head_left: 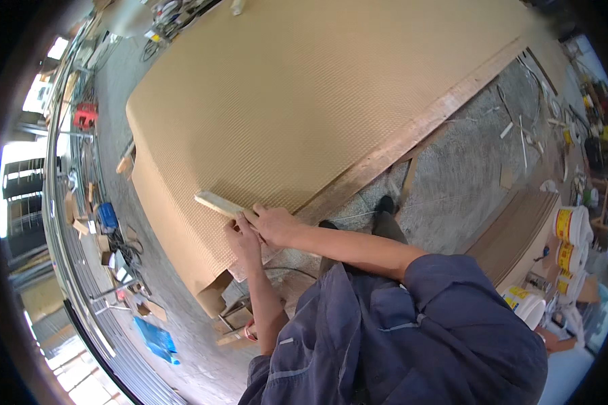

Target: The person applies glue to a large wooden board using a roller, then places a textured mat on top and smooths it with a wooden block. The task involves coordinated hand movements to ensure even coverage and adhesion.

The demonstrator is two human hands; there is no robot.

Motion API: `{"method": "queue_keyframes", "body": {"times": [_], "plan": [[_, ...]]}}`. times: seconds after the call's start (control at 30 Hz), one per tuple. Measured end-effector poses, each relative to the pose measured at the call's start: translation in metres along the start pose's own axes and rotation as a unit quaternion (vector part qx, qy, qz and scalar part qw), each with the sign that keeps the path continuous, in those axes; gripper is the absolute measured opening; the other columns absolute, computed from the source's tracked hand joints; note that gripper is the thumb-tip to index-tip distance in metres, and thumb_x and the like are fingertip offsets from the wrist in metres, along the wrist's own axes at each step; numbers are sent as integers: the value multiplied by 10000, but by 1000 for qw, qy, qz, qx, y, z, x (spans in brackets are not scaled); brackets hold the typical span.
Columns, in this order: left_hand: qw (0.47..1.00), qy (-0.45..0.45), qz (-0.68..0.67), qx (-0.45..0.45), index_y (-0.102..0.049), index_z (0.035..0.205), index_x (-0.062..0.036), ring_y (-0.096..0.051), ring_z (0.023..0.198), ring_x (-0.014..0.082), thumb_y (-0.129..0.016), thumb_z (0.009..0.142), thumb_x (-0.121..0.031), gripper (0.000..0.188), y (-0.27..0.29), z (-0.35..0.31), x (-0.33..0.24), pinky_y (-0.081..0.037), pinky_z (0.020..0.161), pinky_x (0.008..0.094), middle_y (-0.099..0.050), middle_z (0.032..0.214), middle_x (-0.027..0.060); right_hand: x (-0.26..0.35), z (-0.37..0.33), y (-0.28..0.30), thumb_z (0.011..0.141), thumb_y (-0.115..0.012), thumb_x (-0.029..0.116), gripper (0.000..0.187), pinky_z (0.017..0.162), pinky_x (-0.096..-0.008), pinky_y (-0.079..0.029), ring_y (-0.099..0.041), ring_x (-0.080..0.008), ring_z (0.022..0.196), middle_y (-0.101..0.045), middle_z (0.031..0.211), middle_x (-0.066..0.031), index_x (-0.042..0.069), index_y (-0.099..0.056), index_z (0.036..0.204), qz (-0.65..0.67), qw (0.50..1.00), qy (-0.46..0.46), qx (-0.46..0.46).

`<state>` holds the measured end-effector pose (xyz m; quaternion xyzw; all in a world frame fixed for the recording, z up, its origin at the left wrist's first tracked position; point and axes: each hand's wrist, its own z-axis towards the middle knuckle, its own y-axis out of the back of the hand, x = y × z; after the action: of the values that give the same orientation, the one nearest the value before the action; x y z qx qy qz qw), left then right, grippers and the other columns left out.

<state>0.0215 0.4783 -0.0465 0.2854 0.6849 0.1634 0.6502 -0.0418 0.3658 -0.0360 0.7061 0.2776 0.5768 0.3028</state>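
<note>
Tubs (571,250), white with yellow and red labels, stacked at right beside a pile of brown boards (513,236). Blue bag (157,341) on the grey floor (452,182) at lower left, among wood scraps. Big tan sheet (304,88), finely dimpled, spread over a plank-edged worktop (412,135). Wood strip (219,204) flat on the sheet's near corner, jutting up-left from both hands. Left hand (242,237) with grip curled on the strip's near end; right hand (275,226) just beside, fingers pressed down on it.
</note>
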Motion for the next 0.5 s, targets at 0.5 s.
{"method": "queue_keyframes", "body": {"times": [0.5], "plan": [[949, -90, 292, -77, -584, 1142, 74, -582, 912, 476, -391, 994, -353, 491, -41, 15, -6, -451, 826, 547, -608, 984, 320, -429, -404, -7, 899, -621, 203, 333, 714, -305, -523, -612, -145, 797, -668, 987, -52, 90, -613, 1212, 682, 610, -297, -274]]}}
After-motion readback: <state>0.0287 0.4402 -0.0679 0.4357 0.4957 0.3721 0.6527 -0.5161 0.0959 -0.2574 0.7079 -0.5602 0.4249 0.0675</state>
